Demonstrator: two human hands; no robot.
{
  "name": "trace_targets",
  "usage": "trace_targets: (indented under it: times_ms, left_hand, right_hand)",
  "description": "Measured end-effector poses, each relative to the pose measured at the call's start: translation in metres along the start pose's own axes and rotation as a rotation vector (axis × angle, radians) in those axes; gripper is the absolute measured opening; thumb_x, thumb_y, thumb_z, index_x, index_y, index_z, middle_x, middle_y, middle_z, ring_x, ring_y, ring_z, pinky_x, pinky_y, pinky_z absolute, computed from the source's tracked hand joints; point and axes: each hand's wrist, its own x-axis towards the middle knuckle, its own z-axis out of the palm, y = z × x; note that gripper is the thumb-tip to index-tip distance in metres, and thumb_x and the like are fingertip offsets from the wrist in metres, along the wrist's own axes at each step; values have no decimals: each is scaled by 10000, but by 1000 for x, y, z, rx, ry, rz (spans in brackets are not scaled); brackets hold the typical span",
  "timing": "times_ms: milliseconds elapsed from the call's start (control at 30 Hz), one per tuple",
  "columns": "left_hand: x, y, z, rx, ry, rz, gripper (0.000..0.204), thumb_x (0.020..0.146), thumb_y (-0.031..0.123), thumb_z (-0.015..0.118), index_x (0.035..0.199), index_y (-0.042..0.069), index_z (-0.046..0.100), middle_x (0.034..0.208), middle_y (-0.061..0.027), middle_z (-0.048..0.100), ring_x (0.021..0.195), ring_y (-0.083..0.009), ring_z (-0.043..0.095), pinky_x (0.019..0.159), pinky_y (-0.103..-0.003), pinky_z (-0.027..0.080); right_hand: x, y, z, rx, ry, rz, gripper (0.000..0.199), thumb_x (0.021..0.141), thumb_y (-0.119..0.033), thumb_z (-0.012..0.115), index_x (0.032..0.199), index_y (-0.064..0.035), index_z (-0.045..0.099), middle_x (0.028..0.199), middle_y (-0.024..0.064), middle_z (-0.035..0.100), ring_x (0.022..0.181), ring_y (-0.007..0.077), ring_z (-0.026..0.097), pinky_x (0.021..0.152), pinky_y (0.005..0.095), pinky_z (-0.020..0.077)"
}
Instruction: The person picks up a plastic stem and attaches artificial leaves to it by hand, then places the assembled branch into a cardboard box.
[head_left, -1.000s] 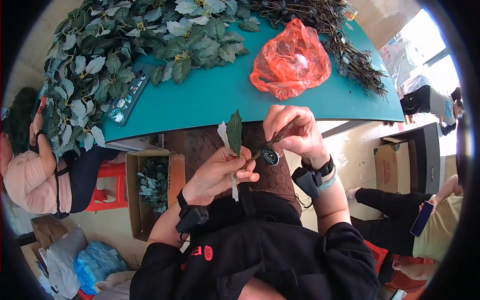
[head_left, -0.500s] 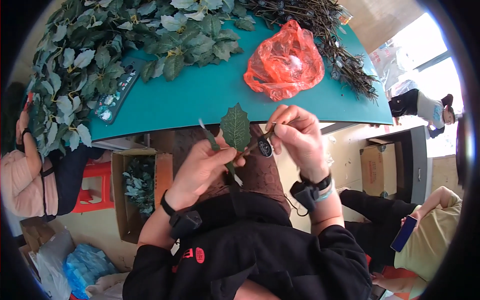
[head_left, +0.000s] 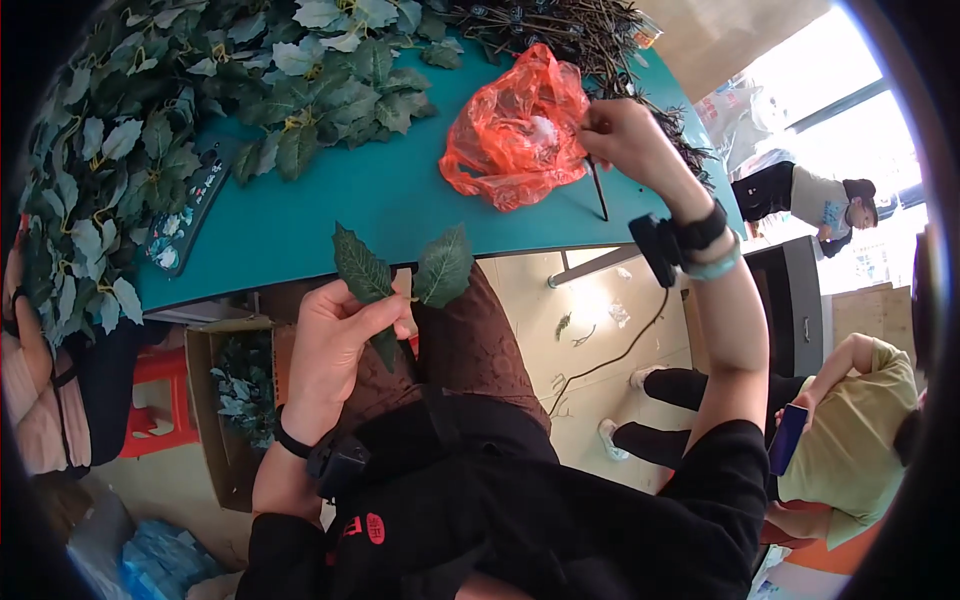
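My left hand point(head_left: 335, 345) is closed on a sprig of artificial leaves point(head_left: 443, 265), holding it over my lap just off the table's front edge. Its green, toothed leaves spread out above and below the fingertips. Reaching forward over the table, my right hand point(head_left: 635, 145) has its fingers pinched at the right side of a crumpled red plastic bag point(head_left: 500, 165). A thin dark brown stem point(head_left: 599, 190) sticks down from those fingers toward the tabletop. Something white shows inside the bag, too blurred to name. The fingertips are partly hidden.
Artificial leaf branches point(head_left: 330, 95) are heaped across the green table point(head_left: 400, 190)'s left and back. A dark phone-shaped object point(head_left: 188, 215) lies beside them. Bundled brown stems point(head_left: 560, 30) lie at the back right. A cardboard box point(head_left: 215, 420) stands lower left. People sit on both sides.
My right hand has left the spot beside the left hand and moved forward and right to the red bag, carrying the brown stem. My left hand, with the leaves, has shifted left.
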Motion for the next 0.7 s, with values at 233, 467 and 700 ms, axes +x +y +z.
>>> trace_targets:
  times_ms: [233,467,700]
  left_hand:
    - [-9,1,-10,-2,123,55,131,857,75,637,979,31,623,850,-94,656,688,-142,641,695,-296,548]
    - [-5,-4,-14,-51,96,111,119,859,66,632,970,31,614,853,-87,636,711,-164,630,678,-314,549]
    - [-7,-5,-19,-56,47,103,127,857,66,634,974,35,597,820,-82,599,710,-173,607,662,-333,545]
  right_hand:
    - [31,20,21,-65,-11,-25,169,761,-92,611,739,63,545,572,100,533,529,132,547,519,289,453]
    - [44,21,26,-88,-62,27,166,760,-89,619,747,64,556,576,93,543,546,128,557,513,288,451]
    - [41,29,8,108,-172,80,167,790,-101,614,707,39,576,585,34,558,544,92,539,493,244,424]
